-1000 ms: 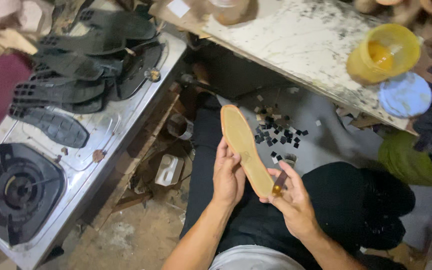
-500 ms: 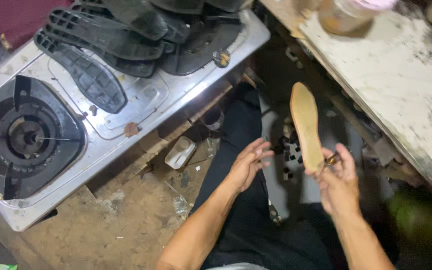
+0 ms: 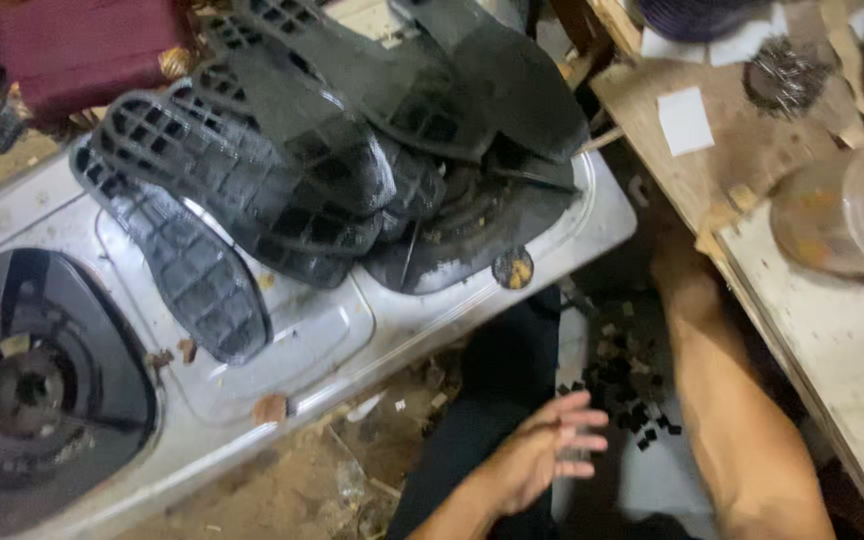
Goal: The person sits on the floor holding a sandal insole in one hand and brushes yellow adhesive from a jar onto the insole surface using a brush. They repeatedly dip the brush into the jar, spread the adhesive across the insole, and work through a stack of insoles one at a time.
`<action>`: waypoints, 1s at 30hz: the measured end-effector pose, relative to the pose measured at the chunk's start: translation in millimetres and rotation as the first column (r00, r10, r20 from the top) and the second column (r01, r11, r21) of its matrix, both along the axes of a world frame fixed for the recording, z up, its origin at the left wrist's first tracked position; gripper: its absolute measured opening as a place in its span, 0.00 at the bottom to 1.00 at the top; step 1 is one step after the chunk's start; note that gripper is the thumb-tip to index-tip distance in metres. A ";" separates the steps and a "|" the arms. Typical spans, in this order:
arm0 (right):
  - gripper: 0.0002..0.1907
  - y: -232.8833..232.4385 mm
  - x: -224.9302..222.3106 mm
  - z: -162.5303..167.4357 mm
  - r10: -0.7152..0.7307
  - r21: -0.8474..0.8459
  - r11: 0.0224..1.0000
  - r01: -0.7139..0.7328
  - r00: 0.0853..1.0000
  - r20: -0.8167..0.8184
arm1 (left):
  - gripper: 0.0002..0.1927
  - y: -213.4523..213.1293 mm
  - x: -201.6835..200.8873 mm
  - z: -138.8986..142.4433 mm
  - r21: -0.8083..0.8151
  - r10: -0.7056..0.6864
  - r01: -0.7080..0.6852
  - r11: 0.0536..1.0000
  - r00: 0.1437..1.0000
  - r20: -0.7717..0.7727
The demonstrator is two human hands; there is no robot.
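Now that the tan insole we gripped a moment ago is out of sight, our left hand [image 3: 552, 450] hangs released above our lap, while our right forearm [image 3: 722, 400] stretches under the desk [image 3: 832, 330], its hand hidden near the black soles [image 3: 332, 150].

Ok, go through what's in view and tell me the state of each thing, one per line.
left hand: open, empty, fingers spread over the lap
right hand: hidden, forearm reaches up under the workbench
black soles: heaped on the gas stove
burner: unlit, bare
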State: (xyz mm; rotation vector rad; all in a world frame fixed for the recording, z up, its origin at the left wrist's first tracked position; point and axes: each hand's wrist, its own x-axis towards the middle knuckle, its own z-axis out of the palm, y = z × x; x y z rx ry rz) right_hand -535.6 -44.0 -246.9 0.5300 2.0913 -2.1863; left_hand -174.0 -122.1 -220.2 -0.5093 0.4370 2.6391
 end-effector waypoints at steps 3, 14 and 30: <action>0.41 -42.7 -56.5 -6.7 -0.004 0.166 0.986 0.009 0.999 -0.036 | 0.42 -2.1 -9.7 -10.5 0.050 -0.011 0.010 0.999 1.000 0.012; 0.39 -29.3 -55.5 -26.2 -0.053 0.575 0.816 0.059 0.998 -0.027 | 0.36 -3.8 -30.2 19.7 0.134 -0.003 0.002 0.991 1.000 0.006; 0.37 162.8 362.2 -25.7 -0.162 0.392 0.916 0.089 0.974 0.159 | 0.25 136.7 72.7 90.7 -0.465 -0.480 0.226 0.856 0.681 -0.552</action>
